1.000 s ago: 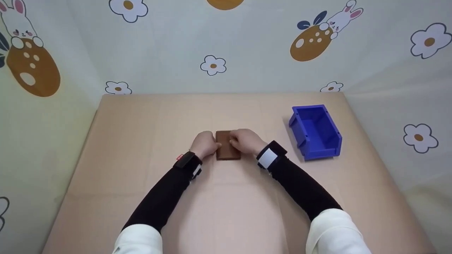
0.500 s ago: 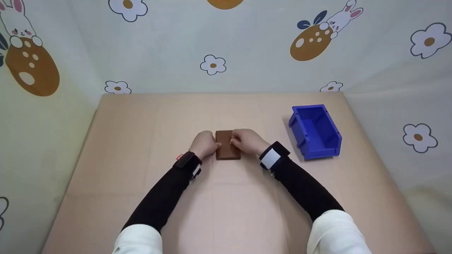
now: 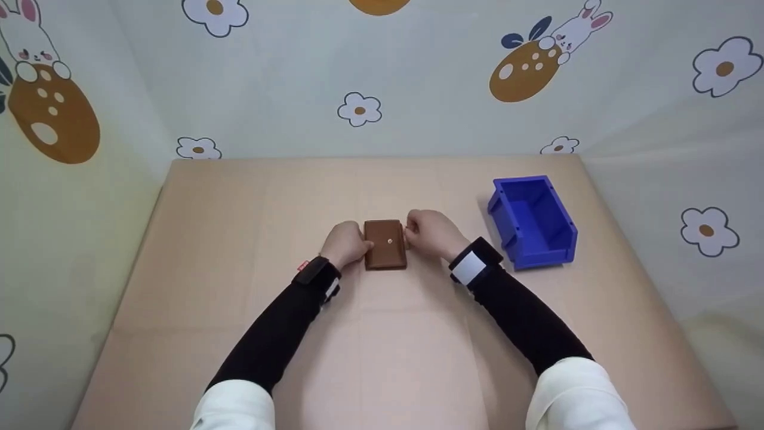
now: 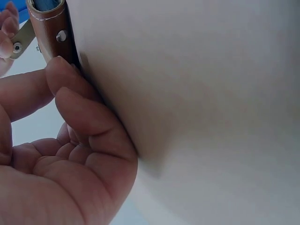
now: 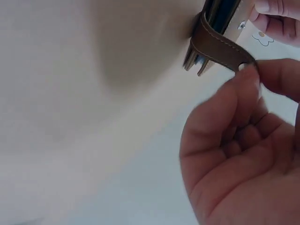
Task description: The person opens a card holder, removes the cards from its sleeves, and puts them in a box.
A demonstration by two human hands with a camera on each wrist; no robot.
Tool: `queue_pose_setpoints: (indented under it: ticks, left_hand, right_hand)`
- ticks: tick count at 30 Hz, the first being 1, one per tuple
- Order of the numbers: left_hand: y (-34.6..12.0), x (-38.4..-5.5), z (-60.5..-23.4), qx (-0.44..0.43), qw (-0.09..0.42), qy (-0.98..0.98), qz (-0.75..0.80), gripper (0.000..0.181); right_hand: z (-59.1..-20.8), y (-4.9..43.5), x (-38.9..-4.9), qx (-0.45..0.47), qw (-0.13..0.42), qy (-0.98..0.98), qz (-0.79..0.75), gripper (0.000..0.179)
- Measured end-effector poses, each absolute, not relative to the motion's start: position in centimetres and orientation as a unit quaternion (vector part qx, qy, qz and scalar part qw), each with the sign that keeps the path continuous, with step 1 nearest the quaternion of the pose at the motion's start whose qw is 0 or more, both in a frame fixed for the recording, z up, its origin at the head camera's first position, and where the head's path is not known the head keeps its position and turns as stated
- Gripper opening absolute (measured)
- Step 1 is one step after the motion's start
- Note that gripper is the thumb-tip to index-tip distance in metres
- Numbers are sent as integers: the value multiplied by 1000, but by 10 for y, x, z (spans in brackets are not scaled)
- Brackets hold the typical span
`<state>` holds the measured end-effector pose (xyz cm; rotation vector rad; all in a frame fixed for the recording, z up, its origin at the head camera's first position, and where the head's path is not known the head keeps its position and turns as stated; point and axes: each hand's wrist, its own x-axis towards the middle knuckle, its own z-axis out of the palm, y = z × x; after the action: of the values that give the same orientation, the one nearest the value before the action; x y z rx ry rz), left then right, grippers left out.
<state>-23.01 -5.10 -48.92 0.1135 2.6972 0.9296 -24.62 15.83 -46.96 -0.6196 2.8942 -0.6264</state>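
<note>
A brown leather wallet (image 3: 385,258) lies on the tabletop between both hands, a small metal snap stud showing on its cover. At its left edge, my left hand (image 3: 345,246) pinches it between thumb and curled fingers. The right hand (image 3: 437,235), just off the wallet's right edge, pinches the end of its snap strap (image 5: 218,49). In the right wrist view the strap curves away from the wallet's side, lifted off the cover. The stud (image 4: 61,35) is bare in the left wrist view. Something blue is visible inside the wallet; what it is, I cannot tell.
A blue plastic bin (image 3: 544,260) stands to the right, beyond the right hand. The table (image 3: 250,203) has a tan covering. Pale fabric (image 3: 286,71) printed with flowers and rabbits surrounds its back and sides.
My right hand has moved right from over the wallet, pulling the strap off its cover and baring the snap stud. The left hand stays at the left edge.
</note>
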Motion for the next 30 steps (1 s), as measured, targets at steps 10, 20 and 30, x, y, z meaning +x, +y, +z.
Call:
queue_pose_setpoints:
  ticks: [10, 20, 30]
  left_hand:
    - [-51, -232, -492, 41, 147, 934, 322, 45]
    - [-50, -230, -493, 45, 124, 941, 311, 38]
    - [-50, -229, -491, 46, 131, 938, 318, 42]
  right_hand:
    - [-471, 178, -246, -168, 47, 965, -194, 7]
    - [-480, 186, -247, -175, 66, 967, -172, 10]
    - [-486, 188, -247, -169, 90, 969, -155, 16]
